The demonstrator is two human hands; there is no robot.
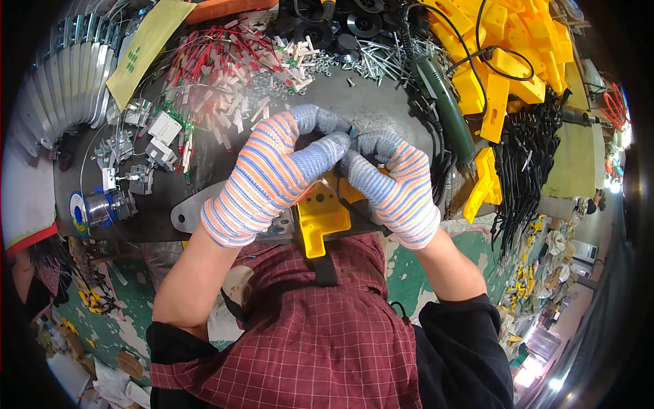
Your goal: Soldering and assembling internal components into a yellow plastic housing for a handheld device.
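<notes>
Both hands wear knitted gloves striped in blue, orange and white. My left hand [276, 167] and my right hand [398, 180] meet fingertip to fingertip above the worktable, each closed in a pinch. A small dark bit shows between the tips, but the fingers cover most of it, so its kind cannot be told. Just below the hands, a yellow plastic housing [320, 217] with round holes lies at the table's near edge, partly hidden by the left glove. A flat grey metal plate [194, 213] sticks out beside my left wrist.
Red wires with white connectors [218, 82] heap at the back, near loose screws [381, 63]. A green-bodied power tool [446, 109] lies right, beside piled yellow housings [507, 75] and black cables [528, 160]. Metal brackets [75, 82] and a solder spool [95, 208] are left.
</notes>
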